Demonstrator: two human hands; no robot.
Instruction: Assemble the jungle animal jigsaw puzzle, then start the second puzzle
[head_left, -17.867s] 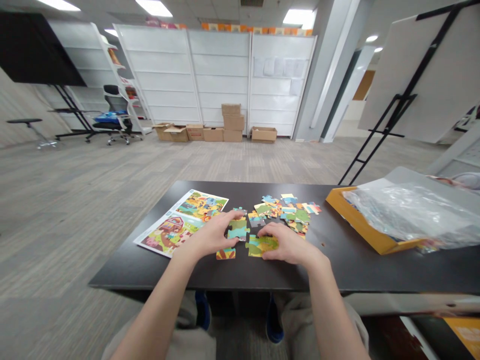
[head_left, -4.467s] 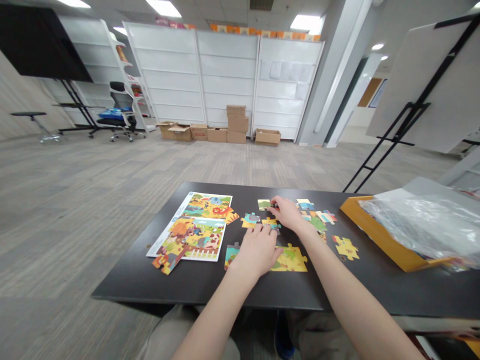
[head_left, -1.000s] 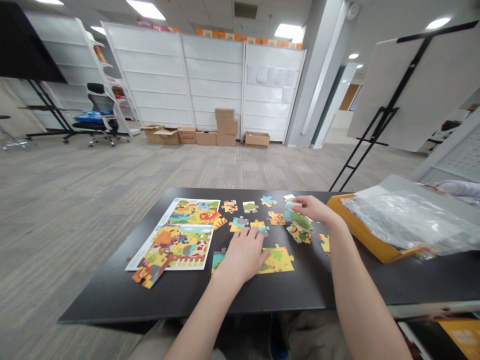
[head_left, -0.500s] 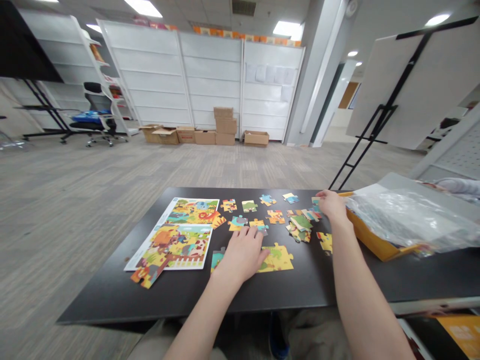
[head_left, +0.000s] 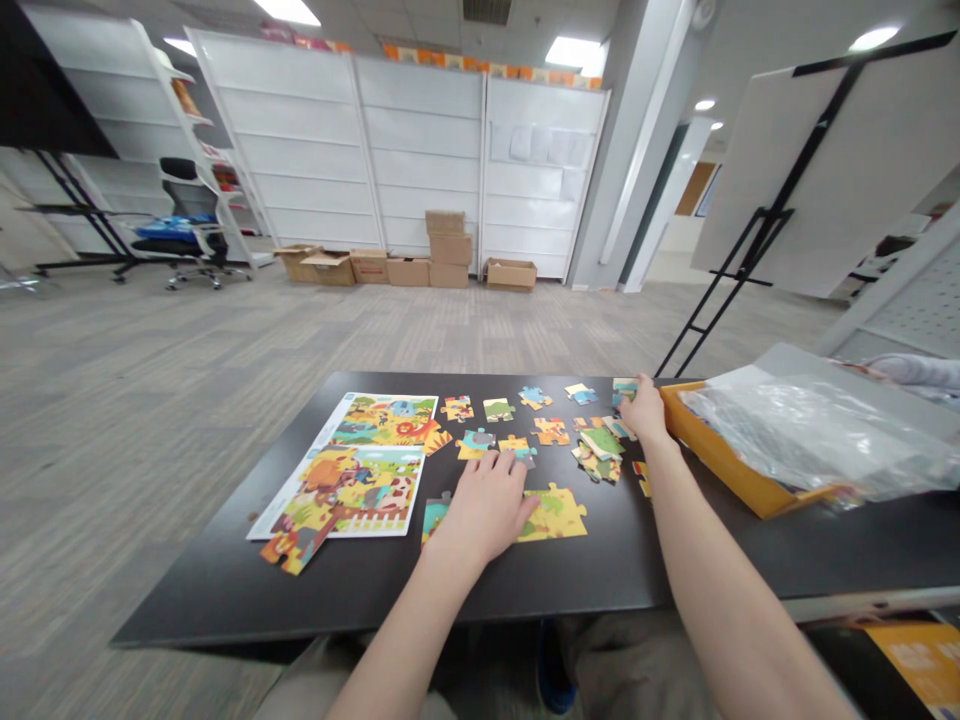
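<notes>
My left hand [head_left: 486, 503] lies flat with spread fingers over joined yellow and teal puzzle pieces [head_left: 556, 512], covering their middle. Its fingertips reach a yellow and grey piece [head_left: 516, 447]. At the back right of the table, my right hand [head_left: 645, 408] has its fingers on a teal piece [head_left: 624, 388], thumb and fingertips partly hidden. A pile of pieces [head_left: 598, 452] lies just left of that hand. Several single pieces are spread across the back, among them a blue one [head_left: 535, 398] and a green one [head_left: 498, 409].
A picture sheet [head_left: 367, 470] lies at the left of the dark table [head_left: 360, 600], with a lion piece [head_left: 289, 548] over its lower edge. To the right stands a yellow box [head_left: 720, 460] with clear plastic wrap [head_left: 795, 430] on top.
My right hand has moved a little to the left, and the teal piece at its fingers has shifted left with it. My left hand stays in place.
</notes>
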